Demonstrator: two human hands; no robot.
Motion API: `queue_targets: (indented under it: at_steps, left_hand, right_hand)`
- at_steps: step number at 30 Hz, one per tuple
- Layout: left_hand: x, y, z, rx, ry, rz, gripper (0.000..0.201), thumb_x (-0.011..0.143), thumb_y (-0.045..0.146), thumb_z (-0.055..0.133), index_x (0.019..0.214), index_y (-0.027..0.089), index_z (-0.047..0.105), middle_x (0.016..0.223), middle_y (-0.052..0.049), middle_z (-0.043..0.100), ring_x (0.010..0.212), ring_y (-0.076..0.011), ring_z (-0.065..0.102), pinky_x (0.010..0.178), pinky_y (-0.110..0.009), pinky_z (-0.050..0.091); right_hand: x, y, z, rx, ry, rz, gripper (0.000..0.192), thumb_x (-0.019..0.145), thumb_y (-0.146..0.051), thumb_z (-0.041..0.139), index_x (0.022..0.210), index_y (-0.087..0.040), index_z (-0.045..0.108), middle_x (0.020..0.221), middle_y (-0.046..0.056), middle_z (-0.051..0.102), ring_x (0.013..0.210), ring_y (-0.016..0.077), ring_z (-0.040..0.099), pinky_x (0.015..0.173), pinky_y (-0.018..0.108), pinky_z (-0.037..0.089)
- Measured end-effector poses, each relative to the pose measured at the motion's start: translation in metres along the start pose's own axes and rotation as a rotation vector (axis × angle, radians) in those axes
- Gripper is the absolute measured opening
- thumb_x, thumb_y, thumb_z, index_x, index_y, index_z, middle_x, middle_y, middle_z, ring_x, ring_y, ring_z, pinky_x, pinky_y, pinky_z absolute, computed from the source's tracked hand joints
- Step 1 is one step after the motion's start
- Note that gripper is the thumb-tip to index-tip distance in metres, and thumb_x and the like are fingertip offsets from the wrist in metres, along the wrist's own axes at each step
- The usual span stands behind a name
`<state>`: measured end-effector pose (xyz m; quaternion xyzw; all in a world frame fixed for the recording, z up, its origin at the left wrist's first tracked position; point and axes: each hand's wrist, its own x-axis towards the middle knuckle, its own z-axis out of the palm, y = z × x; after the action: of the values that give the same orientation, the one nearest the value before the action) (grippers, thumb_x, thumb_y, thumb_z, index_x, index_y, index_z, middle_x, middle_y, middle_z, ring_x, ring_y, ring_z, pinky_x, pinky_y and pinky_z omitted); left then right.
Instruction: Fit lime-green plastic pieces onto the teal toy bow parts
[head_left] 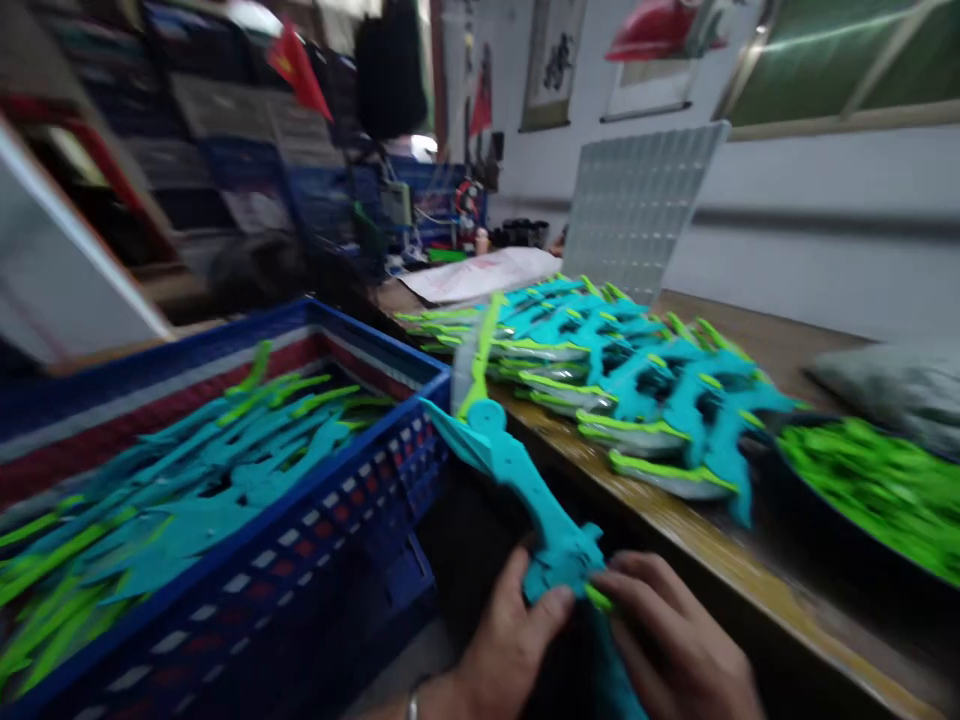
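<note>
Between the worktop and blue crate, the left hand and right hand grip a turquoise piece, the right beside a small green part. A firm left hold should steady it for careful right-hand work.

The person's left hand and, across the grip, right hand are bare, without gloves. Behind the grip, a narrow silvery band crosses the left wrist (its lower part runs out of view), catching a pale gleam.
</note>
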<state>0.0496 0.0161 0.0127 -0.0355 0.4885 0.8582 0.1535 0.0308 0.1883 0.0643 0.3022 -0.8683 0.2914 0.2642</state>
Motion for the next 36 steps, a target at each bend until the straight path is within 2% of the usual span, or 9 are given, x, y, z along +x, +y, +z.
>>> queue_targets:
  at_steps: [2, 5, 7, 13, 19, 24, 29, 33, 36]
  left_hand:
    - [-0.005, 0.0, 0.0, -0.007, 0.014, 0.012, 0.064, 0.096, 0.042, 0.067, 0.151, 0.021, 0.043, 0.151, -0.013, 0.054, 0.142, -0.0291, 0.049, 0.124, -0.046, 0.033]
    - [-0.007, -0.007, -0.003, -0.048, 0.037, -0.022, 0.064, 0.095, 0.039, 0.068, 0.152, 0.025, 0.043, 0.153, -0.011, 0.053, 0.146, -0.0295, 0.044, 0.124, -0.046, 0.034]
    - [-0.009, -0.013, -0.005, -0.073, 0.057, -0.068, 0.065, 0.094, 0.038, 0.07, 0.152, 0.025, 0.044, 0.153, -0.01, 0.053, 0.147, -0.0304, 0.043, 0.123, -0.046, 0.037]
    - [-0.013, -0.026, -0.011, -0.106, 0.082, -0.153, 0.071, 0.092, 0.038, 0.072, 0.155, 0.027, 0.041, 0.156, -0.009, 0.05, 0.151, -0.0293, 0.037, 0.124, -0.044, 0.036]
    - [-0.017, -0.03, -0.009, -0.193, 0.075, -0.212, 0.077, 0.091, 0.042, 0.072, 0.158, 0.025, 0.037, 0.154, -0.011, 0.052, 0.15, -0.0293, 0.038, 0.127, -0.047, 0.029]
    - [-0.019, -0.031, -0.007, -0.284, 0.003, -0.286, 0.09, 0.089, 0.054, 0.072, 0.162, 0.028, 0.026, 0.158, -0.009, 0.048, 0.149, -0.0268, 0.04, 0.129, -0.045, 0.026]
    - [-0.021, -0.033, -0.011, -0.131, 0.048, -0.211, 0.074, 0.092, 0.05, 0.069, 0.156, 0.029, 0.04, 0.161, -0.005, 0.044, 0.154, -0.0249, 0.03, 0.13, -0.04, 0.022]
    - [-0.021, -0.023, -0.009, 0.064, 0.005, -0.168, 0.072, 0.094, 0.052, 0.064, 0.156, 0.025, 0.039, 0.159, -0.008, 0.046, 0.151, -0.0273, 0.036, 0.126, -0.04, 0.032]
    - [-0.017, -0.015, -0.008, 0.24, -0.005, -0.113, 0.071, 0.094, 0.053, 0.064, 0.153, 0.022, 0.041, 0.156, -0.009, 0.049, 0.146, -0.0275, 0.044, 0.121, -0.037, 0.036]
  right_hand:
    - [0.002, -0.017, 0.008, -0.018, 0.038, 0.125, 0.02, 0.101, -0.016, 0.046, 0.113, -0.021, 0.061, 0.093, 0.005, 0.065, 0.076, 0.0137, 0.069, 0.063, 0.02, 0.057]
    - [-0.003, -0.03, 0.022, -0.11, 0.084, 0.244, 0.01, 0.1, -0.012, 0.048, 0.104, -0.018, 0.056, 0.089, 0.005, 0.063, 0.071, 0.0147, 0.065, 0.062, 0.024, 0.055]
    - [-0.011, -0.034, 0.028, -0.186, 0.063, 0.233, 0.009, 0.1, -0.01, 0.051, 0.101, -0.016, 0.056, 0.094, 0.007, 0.064, 0.075, 0.0161, 0.064, 0.065, 0.026, 0.057]
    - [-0.028, -0.046, 0.026, -0.164, -0.021, 0.187, 0.029, 0.101, -0.005, 0.05, 0.129, -0.009, 0.058, 0.118, 0.018, 0.064, 0.109, 0.0234, 0.066, 0.087, 0.033, 0.063]
    - [-0.026, -0.052, 0.024, -0.151, 0.024, 0.211, 0.022, 0.102, -0.007, 0.051, 0.12, -0.013, 0.062, 0.104, 0.014, 0.068, 0.091, 0.0185, 0.07, 0.074, 0.028, 0.065]
    - [-0.031, -0.058, 0.027, -0.209, 0.035, 0.181, 0.035, 0.1, -0.007, 0.054, 0.134, -0.014, 0.059, 0.105, 0.017, 0.069, 0.093, 0.0235, 0.072, 0.074, 0.033, 0.067]
    - [-0.036, -0.063, 0.025, -0.269, -0.024, 0.19, 0.048, 0.1, -0.004, 0.051, 0.147, -0.01, 0.048, 0.11, 0.021, 0.068, 0.099, 0.0273, 0.071, 0.079, 0.039, 0.067]
    - [-0.036, -0.064, 0.025, -0.266, -0.02, 0.179, 0.035, 0.099, -0.003, 0.053, 0.134, -0.007, 0.057, 0.107, 0.02, 0.068, 0.097, 0.0253, 0.071, 0.079, 0.035, 0.066]
    - [-0.034, -0.063, 0.022, -0.202, -0.018, 0.24, 0.023, 0.101, -0.007, 0.051, 0.12, -0.01, 0.063, 0.098, 0.014, 0.067, 0.085, 0.0194, 0.07, 0.069, 0.026, 0.062]
